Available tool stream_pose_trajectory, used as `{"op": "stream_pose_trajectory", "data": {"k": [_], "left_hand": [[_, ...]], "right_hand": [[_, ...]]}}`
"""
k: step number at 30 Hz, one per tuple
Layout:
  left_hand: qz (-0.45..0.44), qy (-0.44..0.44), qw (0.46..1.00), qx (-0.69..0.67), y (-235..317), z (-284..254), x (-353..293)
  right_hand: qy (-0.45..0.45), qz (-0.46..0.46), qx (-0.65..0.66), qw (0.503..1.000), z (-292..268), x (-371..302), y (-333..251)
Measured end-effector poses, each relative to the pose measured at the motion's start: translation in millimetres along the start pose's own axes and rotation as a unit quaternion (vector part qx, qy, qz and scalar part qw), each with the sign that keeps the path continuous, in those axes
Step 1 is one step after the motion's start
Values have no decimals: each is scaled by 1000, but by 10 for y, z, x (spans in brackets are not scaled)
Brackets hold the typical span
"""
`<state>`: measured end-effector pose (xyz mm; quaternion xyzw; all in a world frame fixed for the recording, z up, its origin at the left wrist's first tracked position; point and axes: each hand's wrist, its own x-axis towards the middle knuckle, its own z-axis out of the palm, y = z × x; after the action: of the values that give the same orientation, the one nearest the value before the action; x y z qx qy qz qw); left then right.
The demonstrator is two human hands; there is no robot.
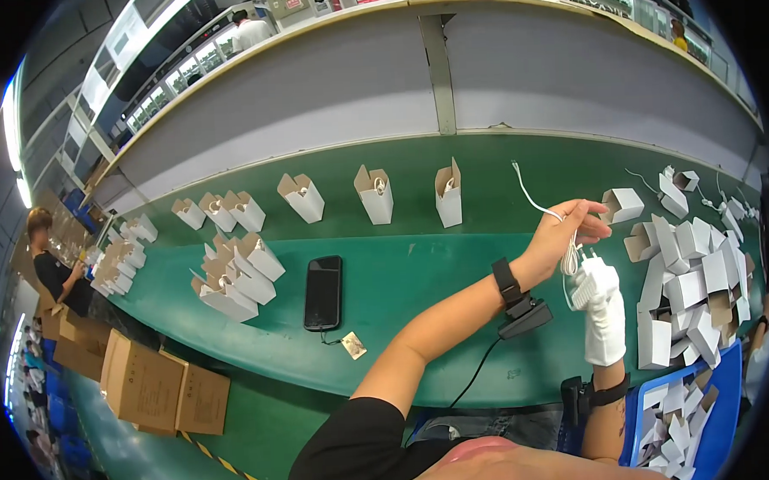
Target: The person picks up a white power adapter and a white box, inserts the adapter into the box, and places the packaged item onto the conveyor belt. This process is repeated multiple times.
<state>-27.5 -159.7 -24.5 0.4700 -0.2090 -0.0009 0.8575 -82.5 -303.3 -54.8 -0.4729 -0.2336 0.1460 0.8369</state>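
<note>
My left hand (564,228) is bare and reaches across to the right, pinching a thin white cable (528,195) that trails up over the green belt. My right hand (602,303) wears a white glove and grips a white plug adapter (585,283) at the cable's lower end, just below my left hand. A small open white box (623,204) lies just beyond my left fingers. Black straps sit on both wrists.
Open white boxes (374,193) stand in a row along the green conveyor (403,273), with a cluster (232,277) at left. A black phone (323,291) lies mid-belt. Empty boxes are heaped (691,287) at right, above a blue bin (718,414). Cardboard cartons (151,387) and another person (51,263) are at left.
</note>
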Motion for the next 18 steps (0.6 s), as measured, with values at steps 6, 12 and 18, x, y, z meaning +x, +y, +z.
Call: {"op": "stream_pose_trajectory", "data": {"k": [6,12,18], "left_hand": [[-47,-85,995,15,78,105,-199],[-30,-198,968,154,-166,125,-35],[-78,-256,762,590,250,-673,702]], "right_hand": [[118,-94,-325,933,161,-6,76],[208,-74,-270,937,-180,-81,177],[261,-137,-74,953,-200,-66,-38]]}}
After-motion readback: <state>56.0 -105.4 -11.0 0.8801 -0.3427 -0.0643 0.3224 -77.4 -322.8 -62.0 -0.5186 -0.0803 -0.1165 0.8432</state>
